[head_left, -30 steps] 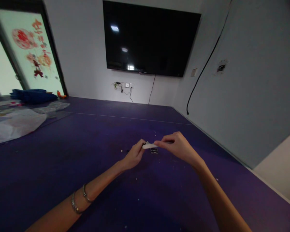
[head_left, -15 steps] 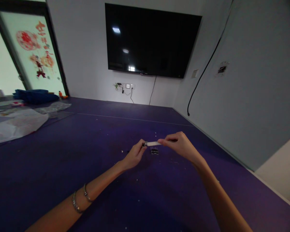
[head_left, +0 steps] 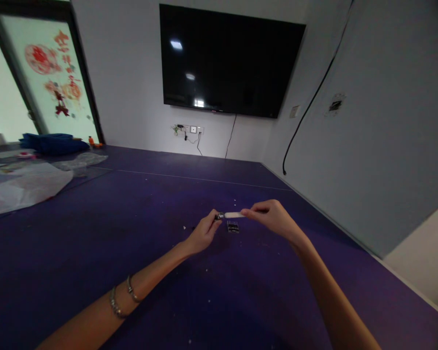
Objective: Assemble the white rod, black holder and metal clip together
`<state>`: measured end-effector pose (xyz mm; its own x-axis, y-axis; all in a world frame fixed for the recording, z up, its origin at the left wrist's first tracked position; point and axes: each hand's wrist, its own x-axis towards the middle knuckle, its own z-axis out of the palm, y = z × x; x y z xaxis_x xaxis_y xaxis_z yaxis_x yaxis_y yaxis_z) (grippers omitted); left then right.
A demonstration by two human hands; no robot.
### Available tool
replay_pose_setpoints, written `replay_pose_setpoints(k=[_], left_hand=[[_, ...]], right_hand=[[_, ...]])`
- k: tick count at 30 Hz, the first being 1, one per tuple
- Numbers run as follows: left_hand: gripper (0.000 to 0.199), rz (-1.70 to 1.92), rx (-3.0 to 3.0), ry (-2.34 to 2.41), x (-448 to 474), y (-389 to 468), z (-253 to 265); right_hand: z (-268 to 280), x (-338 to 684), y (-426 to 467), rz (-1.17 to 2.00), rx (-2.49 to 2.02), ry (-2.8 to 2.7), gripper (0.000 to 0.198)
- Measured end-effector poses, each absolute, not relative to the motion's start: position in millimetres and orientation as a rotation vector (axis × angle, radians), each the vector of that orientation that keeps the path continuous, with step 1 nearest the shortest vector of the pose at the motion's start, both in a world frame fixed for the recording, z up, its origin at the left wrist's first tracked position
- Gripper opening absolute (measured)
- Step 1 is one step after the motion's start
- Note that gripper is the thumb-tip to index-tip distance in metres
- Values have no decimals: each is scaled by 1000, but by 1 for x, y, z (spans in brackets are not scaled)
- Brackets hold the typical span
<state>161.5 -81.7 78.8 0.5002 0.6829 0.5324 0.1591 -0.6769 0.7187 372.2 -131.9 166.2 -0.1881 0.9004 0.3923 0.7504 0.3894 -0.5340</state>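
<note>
My left hand [head_left: 201, 234] is closed in a pinch on a small dark, shiny metallic piece [head_left: 221, 215], too small to name. From the right, my right hand [head_left: 272, 217] grips a flat, pale stick [head_left: 234, 215] between thumb and fingers. The stick lies level, its rounded left end right at the metallic piece; whether they touch I cannot tell. Just below the stick, on the purple surface, sits a small dark rectangular item [head_left: 232, 227] with clear-looking edges. Fingers hide most of what my left hand holds.
Tiny white scraps [head_left: 184, 227] dot the purple surface [head_left: 138, 272]. White plastic sheeting [head_left: 29, 187] and a dark blue folded cloth [head_left: 53, 144] lie at far left. A black cable [head_left: 310, 103] hangs along the right wall. A television [head_left: 229, 63] is mounted on the back wall.
The pale stick has shifted slightly right with my right hand, and its left end now shows at the metallic piece. My left hand has stayed almost in place.
</note>
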Motion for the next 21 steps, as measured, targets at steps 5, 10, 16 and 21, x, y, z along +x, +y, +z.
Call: replay_pose_setpoints(k=[5, 10, 16, 21], left_hand=[[21, 1193, 1991, 704, 165, -76, 72], [23, 966, 1466, 678, 175, -73, 65], [12, 767, 1122, 795, 182, -87, 76], [13, 652, 1036, 814, 185, -96, 81]], right_hand=[[165, 376, -131, 343, -1435, -2085, 46], [159, 379, -120, 304, -1462, -1939, 50], [129, 376, -98, 242, -1558, -1852, 52], [112, 366, -88, 420, -1568, -1861, 53]])
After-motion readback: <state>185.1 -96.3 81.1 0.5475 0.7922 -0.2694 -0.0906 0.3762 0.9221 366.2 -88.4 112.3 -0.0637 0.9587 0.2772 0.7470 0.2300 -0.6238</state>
